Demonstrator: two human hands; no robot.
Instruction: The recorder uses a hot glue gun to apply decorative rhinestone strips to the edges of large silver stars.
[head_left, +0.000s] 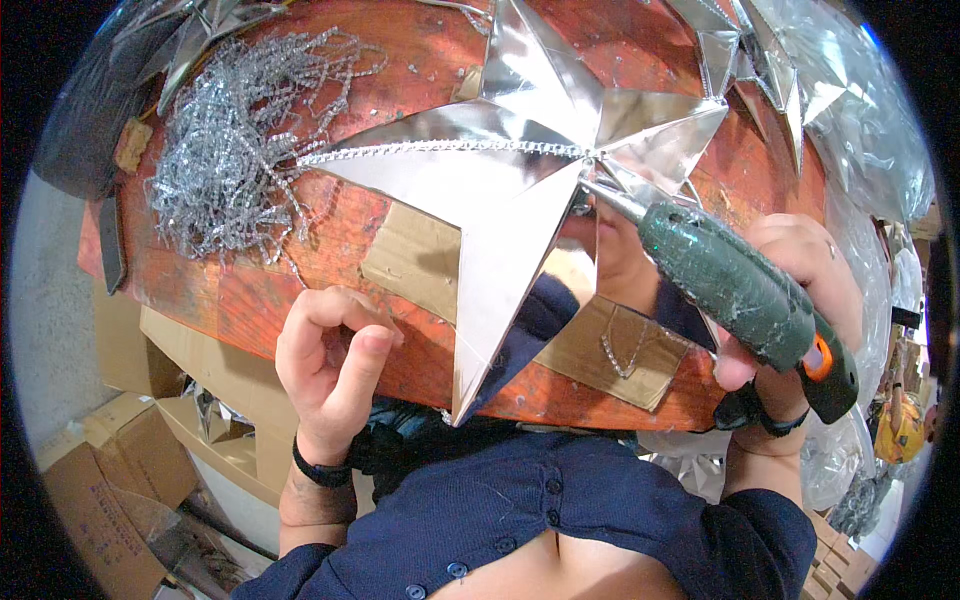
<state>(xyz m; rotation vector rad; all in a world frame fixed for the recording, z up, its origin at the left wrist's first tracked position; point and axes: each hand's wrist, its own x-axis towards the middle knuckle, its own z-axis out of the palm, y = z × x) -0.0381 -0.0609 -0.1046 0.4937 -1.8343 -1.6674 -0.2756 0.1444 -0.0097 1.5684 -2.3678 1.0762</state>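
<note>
Lower left of star: brown boxes (130, 500), some with open flaps. Upper left of star: second star (205, 40), only partly in view. Left of star: tangled heap of silver tinsel (225, 150) on worn red desk (340, 215). Below star's left arm: left hand (330, 360), with dark band (322, 472) on wrist, fingers curled in, thumb close to them; can't tell if pinching anything. Tucked partly under star, left side: flat card (412, 262). Mid-desk: star (515, 215), silver, mirror-like, with lowest point at desk's near edge. Along ridge of star's left arm, tip to centre: silver trim (440, 148). Under star's lower right: second card (650, 375), with short curved strand (622, 366) on top. Right of star's centre: green glue gun (715, 270), scuffed, with nozzle at centre; can't tell if touching. Further right of star: right hand (820, 265), wrapped round glue gun. Upper right of star: more stars (745, 50), then clear plastic (870, 140), crumpled.
</note>
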